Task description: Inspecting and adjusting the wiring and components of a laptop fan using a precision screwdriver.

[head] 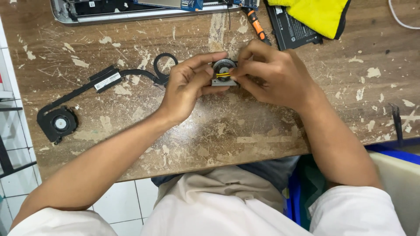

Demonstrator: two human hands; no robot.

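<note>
Two hands meet over the worktop (pixel 262 131), pinched on a small fan (pixel 224 72). The left hand (pixel 186 89) grips its frame; the right hand (pixel 273 74) pinches its front. It looks light and easy to break, so holding the edges seems safest.

yellow cloth (pixel 321 15), orange screwdriver (pixel 257 27), heatsink fan (pixel 60 123)

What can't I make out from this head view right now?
- Small fan: its sides and underside are covered by the left hand and right hand.
- Yellow strip on the fan: too small to tell what it is.
- Opened laptop: cut off by the top edge.
- Screwdriver: tip hidden behind the right hand.
- Battery pack: partly under the yellow cloth.
</note>
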